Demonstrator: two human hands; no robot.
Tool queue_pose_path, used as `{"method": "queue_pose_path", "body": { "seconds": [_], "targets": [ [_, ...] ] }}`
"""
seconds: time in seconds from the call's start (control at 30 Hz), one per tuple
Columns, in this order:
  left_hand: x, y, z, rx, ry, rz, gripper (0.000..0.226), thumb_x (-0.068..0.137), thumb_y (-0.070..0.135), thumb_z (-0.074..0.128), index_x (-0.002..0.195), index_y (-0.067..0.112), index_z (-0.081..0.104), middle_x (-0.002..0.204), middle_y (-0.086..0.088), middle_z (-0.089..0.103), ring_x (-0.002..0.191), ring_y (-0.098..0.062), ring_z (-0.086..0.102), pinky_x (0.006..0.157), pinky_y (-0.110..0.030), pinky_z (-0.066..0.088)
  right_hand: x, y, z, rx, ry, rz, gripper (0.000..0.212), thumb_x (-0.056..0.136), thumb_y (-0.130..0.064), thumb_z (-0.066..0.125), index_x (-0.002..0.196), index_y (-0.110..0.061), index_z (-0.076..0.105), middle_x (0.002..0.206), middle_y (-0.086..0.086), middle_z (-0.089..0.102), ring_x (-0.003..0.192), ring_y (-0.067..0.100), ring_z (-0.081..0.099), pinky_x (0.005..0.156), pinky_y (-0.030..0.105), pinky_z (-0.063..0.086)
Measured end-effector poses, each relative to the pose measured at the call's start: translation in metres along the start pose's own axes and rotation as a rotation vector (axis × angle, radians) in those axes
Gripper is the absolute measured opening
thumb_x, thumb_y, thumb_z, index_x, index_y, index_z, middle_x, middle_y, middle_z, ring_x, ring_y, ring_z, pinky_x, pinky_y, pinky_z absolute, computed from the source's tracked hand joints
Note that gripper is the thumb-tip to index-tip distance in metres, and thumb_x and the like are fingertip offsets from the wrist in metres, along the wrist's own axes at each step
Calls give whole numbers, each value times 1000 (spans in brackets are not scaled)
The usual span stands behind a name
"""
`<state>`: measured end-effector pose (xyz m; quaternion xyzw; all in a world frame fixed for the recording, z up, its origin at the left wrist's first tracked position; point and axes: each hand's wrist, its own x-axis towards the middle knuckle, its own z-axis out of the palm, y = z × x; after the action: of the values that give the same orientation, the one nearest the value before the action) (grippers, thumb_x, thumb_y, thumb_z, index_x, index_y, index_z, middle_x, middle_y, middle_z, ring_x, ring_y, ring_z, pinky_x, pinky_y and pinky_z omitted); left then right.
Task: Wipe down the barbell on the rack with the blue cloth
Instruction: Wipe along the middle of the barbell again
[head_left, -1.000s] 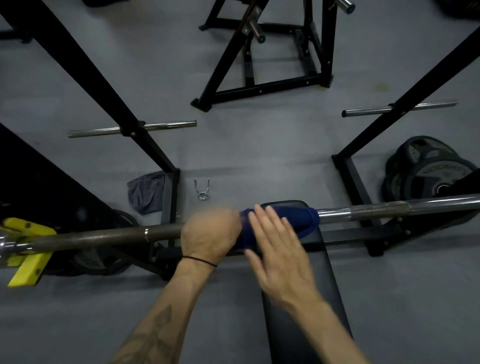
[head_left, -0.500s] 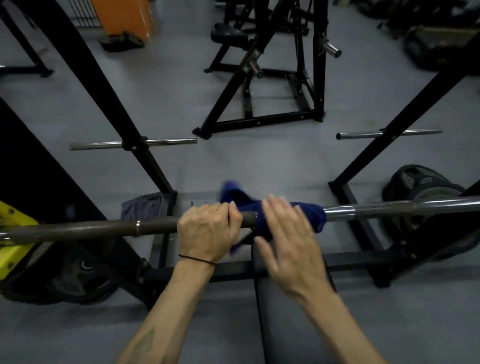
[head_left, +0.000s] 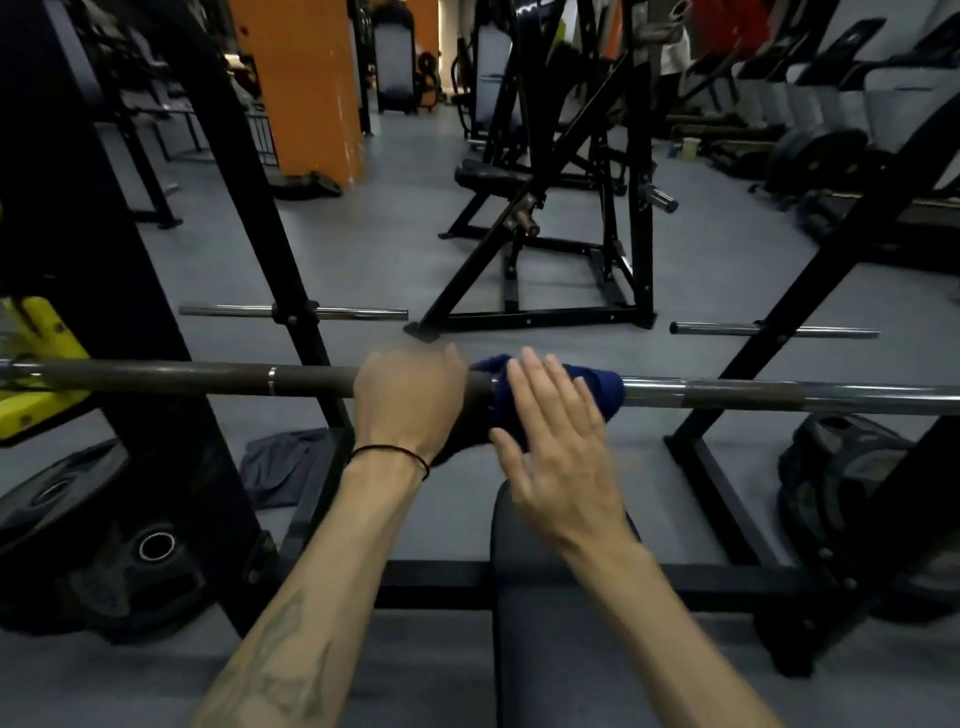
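The barbell (head_left: 208, 378) lies across the rack, running the full width of the view at mid height. My left hand (head_left: 408, 400) grips the bar near its middle, fingers curled over the top. Just to its right the blue cloth (head_left: 605, 389) is draped around the bar. My right hand (head_left: 556, 441) lies flat against the cloth with straight, spread fingers, pressing it to the bar. The bar's right part (head_left: 779, 399) is shiny chrome; the left part is dark.
A black bench pad (head_left: 545, 623) sits under my right forearm. Black rack uprights (head_left: 275, 249) stand left and right, each with a chrome peg (head_left: 363, 313). Weight plates (head_left: 104, 545) lie at the lower left, a grey rag (head_left: 280, 462) on the floor.
The camera has tilted up, showing more of the gym behind. Both hands stay at the bar's middle; the cloth's loose end that stuck up has settled around the bar.
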<state>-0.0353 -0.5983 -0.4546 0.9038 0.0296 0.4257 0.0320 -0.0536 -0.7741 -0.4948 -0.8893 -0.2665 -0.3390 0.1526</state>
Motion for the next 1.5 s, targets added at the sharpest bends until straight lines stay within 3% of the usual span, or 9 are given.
{"method": "queue_pose_path", "body": {
  "seconds": [0.27,0.5,0.67,0.77,0.87,0.97,1.07,1.3,1.5],
  "targets": [
    [-15,3,-1,-39,-3,26,41,106,35,33,74,16,51,72,-1,43,66,-22,41,67,-39,36,-17,38,-17,141,209,574,67,107,-46,28,162,-9,21,171,6,14,159,19,3,128,51,8],
    [2,-10,0,98,-50,211,47,102,34,38,60,18,53,54,-3,55,46,-27,52,48,-34,37,-8,-44,18,141,-6,27,74,107,-52,36,163,-9,15,173,3,8,159,18,5,126,39,14],
    [22,-4,-16,181,-311,189,57,100,37,31,63,12,67,57,-10,62,52,-33,62,50,-31,37,-24,49,-8,-43,92,29,66,105,-41,38,161,-8,27,170,8,20,158,23,17,126,46,18],
    [51,-6,-17,213,-660,254,26,103,27,38,97,15,60,95,-10,61,90,-36,63,68,-36,37,-45,91,-26,-61,171,232,65,105,-39,36,160,-5,27,169,9,22,158,25,17,125,56,19],
    [64,-10,-16,173,-982,277,15,89,14,58,93,19,45,102,-12,57,83,-33,51,68,-38,38,-42,74,-16,29,261,378,68,104,-39,37,159,0,27,169,14,22,158,29,14,127,53,12],
    [49,-10,-17,222,-711,307,3,93,21,45,95,21,42,84,-5,53,75,-32,50,59,-33,33,-29,33,-2,85,248,355,70,103,-41,40,159,0,27,168,15,22,158,30,13,128,50,10],
    [33,-15,-15,249,-449,330,45,95,31,14,92,18,57,62,1,42,58,-30,45,46,-29,19,-33,0,7,54,219,189,63,100,-38,47,151,-2,46,159,14,41,152,32,29,127,49,16],
    [22,-16,-7,0,-238,158,46,96,38,26,54,23,38,44,3,45,39,-27,44,47,-25,9,25,3,1,24,281,118,33,96,-27,53,120,-12,69,127,10,59,126,31,52,121,51,28],
    [19,-30,-3,-49,-132,188,43,99,38,32,58,24,37,50,2,51,42,-26,51,45,-25,25,37,41,-6,-91,116,22,39,103,-42,40,92,-15,66,83,3,60,77,29,54,77,44,43]
  ]
}}
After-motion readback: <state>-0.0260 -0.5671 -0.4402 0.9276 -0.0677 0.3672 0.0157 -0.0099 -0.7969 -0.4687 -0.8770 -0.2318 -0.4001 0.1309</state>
